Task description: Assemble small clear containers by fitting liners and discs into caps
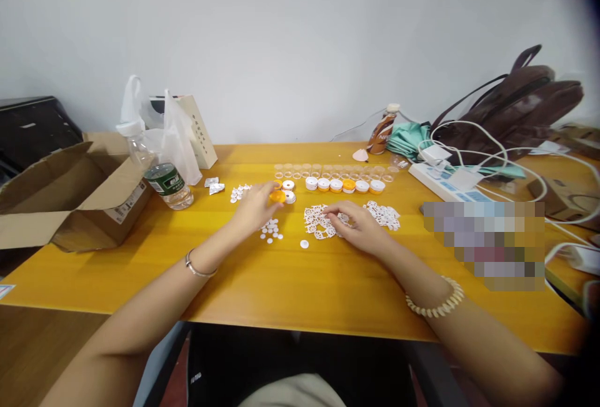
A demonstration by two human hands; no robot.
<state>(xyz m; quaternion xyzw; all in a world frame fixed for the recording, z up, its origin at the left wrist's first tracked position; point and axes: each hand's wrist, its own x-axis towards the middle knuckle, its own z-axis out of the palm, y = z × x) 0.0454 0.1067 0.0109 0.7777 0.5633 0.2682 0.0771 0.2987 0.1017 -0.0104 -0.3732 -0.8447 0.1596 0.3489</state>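
Note:
My left hand (257, 206) is closed, its thumb and fingers pinching a small orange round plastic piece (278, 196). White round pieces (290, 197) with dark centres lie just past those fingertips. Below the left hand are several small white discs (270, 229), and small white knobbed parts (239, 192) lie to its left. My right hand (360, 227) hovers at or touches a pile of white openwork plastic parts (316, 222), thumb and fingers apart; nothing shows between them. One white disc (304, 244) lies alone in front of that pile.
Behind the hands stand a row of white and orange round cases (336, 185) and clear cups (316, 170). A second white parts pile (383, 215) lies right. Left are a water bottle (167, 183) and cardboard box (100, 200); right, a power strip (447, 185) with cables.

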